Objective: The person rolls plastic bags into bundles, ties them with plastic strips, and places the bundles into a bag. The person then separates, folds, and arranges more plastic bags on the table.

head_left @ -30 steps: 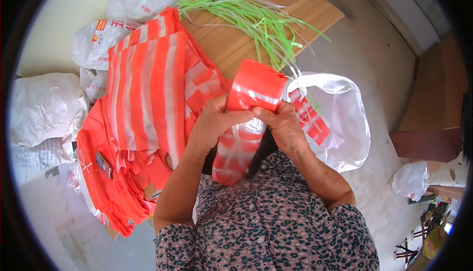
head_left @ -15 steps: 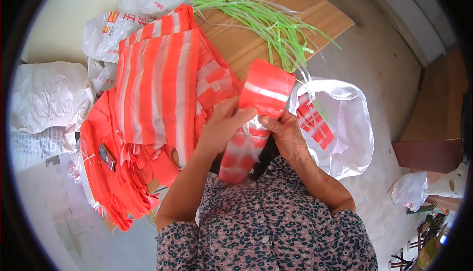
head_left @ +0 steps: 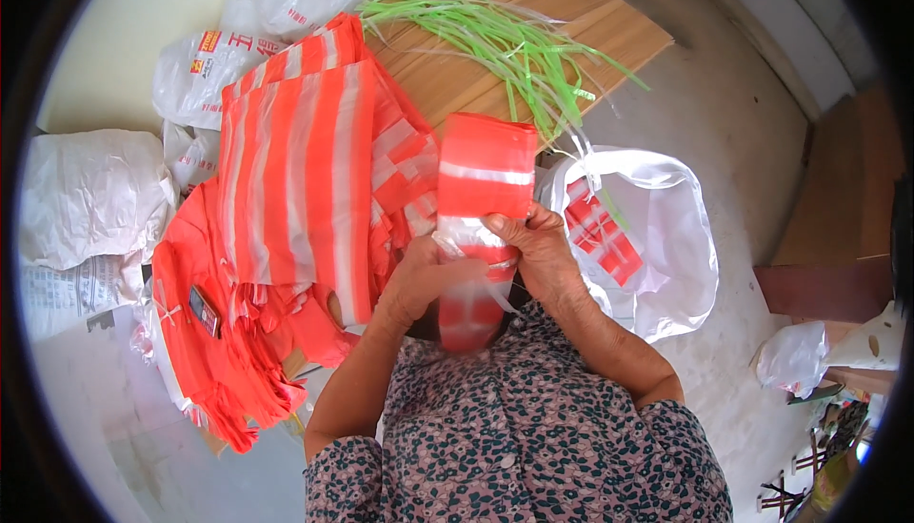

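Observation:
In front of my chest is a folded bundle of red-and-clear striped plastic bags (head_left: 486, 157), pinched in at its middle. My right hand (head_left: 547, 255) grips its right edge, thumb pressed on the front. A thin pale strip (head_left: 502, 296) shows at the pinched middle, its end sticking out below. Across the bundle's left side lies my left hand (head_left: 416, 280); its fingers are smeared by motion, so their hold is unclear. Left of it, a large pile of the same striped bags (head_left: 300, 171) covers part of the wooden tabletop (head_left: 609, 19).
Green and clear plastic strips (head_left: 505, 42) lie loose on the tabletop, some hanging over its edge. On my right stands an open white bag (head_left: 676, 228) with a red-striped bundle (head_left: 602, 233) inside. A mobile phone (head_left: 204, 312) rests on red bags. White sacks (head_left: 95, 195) sit at the left.
The bundle has turned more upright and shifted slightly left. My left hand has moved down along its left side, and the pale strip's end now shows below the middle. My right hand still grips the bundle.

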`<action>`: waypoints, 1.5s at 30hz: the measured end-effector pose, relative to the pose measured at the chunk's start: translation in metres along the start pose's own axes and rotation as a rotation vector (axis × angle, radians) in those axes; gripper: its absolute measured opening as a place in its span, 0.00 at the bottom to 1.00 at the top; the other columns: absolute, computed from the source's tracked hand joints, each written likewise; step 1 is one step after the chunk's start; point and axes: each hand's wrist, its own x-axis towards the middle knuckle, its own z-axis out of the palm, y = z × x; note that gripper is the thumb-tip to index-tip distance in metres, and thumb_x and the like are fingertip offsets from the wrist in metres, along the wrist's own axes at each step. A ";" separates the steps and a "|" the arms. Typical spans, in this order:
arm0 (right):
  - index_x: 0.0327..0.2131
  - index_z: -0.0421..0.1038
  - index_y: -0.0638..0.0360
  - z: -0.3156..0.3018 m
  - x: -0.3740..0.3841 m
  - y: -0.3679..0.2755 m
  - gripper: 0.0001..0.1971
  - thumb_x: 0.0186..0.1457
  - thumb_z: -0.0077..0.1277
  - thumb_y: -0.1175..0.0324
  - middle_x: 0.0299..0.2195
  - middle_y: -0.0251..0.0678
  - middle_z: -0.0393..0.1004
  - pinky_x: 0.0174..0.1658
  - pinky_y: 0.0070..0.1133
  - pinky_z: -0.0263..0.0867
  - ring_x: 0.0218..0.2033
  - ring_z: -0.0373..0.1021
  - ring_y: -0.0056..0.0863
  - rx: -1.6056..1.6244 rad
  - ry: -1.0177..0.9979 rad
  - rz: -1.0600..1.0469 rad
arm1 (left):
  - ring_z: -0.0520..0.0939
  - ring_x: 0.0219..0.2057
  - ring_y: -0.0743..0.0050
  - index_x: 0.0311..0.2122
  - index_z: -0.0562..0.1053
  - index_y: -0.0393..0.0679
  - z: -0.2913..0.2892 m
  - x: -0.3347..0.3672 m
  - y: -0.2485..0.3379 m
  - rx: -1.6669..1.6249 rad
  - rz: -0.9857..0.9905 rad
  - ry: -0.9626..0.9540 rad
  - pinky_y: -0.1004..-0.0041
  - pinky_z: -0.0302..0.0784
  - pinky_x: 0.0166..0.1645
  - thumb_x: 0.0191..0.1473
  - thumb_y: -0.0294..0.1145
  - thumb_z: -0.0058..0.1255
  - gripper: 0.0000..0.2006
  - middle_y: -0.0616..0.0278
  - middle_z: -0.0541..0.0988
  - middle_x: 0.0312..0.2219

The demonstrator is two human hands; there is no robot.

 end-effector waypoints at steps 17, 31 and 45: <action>0.45 0.70 0.62 -0.006 -0.037 0.037 0.16 0.53 0.54 0.67 0.32 0.39 0.76 0.40 0.23 0.68 0.35 0.72 0.24 -0.614 -0.198 -0.069 | 0.80 0.35 0.75 0.41 0.75 0.38 -0.025 -0.008 -0.052 -0.285 0.028 0.326 0.74 0.75 0.43 0.51 0.28 0.56 0.12 0.62 0.80 0.36; 0.42 0.71 0.62 -0.001 -0.054 -0.066 0.15 0.49 0.55 0.70 0.35 0.47 0.74 0.40 0.30 0.68 0.37 0.72 0.44 -1.151 -0.323 -0.446 | 0.77 0.44 0.64 0.51 0.64 0.35 0.003 0.010 0.036 -0.606 0.427 0.232 0.63 0.74 0.49 0.47 0.21 0.54 0.24 0.57 0.76 0.43; 0.28 0.72 0.61 -0.166 -0.099 -0.140 0.06 0.42 0.52 0.74 0.26 0.42 0.75 0.34 0.32 0.67 0.30 0.72 0.42 -1.895 0.258 -0.149 | 0.75 0.45 0.48 0.51 0.68 0.38 -0.023 0.122 0.015 1.142 0.731 0.531 0.60 0.68 0.51 0.51 0.39 0.56 0.24 0.49 0.75 0.45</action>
